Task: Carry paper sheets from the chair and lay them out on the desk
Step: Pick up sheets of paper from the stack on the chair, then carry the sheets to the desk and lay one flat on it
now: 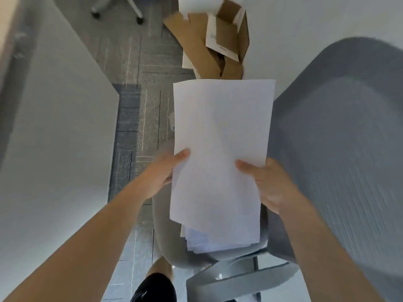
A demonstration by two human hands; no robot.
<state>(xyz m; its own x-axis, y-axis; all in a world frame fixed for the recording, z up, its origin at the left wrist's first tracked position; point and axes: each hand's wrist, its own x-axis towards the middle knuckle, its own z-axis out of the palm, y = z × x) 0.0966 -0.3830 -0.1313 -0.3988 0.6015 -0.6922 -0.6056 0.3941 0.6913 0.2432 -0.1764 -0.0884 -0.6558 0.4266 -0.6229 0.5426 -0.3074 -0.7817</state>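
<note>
a white surface fills the left side, its corner jutting out over the grey carpeted floor. one bare forearm reaches in from the lower left. the left hand pinches the left edge of the paper sheets, thumb flat on top, fingers hidden beneath. the sheets are white and held in the air above the chair seat, long side running away from the person. how many are in the grip i cannot count. under their near end a thicker stack lies on the seat, its edges fanned. beyond the sheets, by the wall, sit one open cardboard box and some flattened cardboard. a second forearm comes from the lower right, and the right hand pinches the right edge the same way, thumb on top. that makes two hands, both gripping. one grey chair stands at the right, its mesh back filling that side.
</note>
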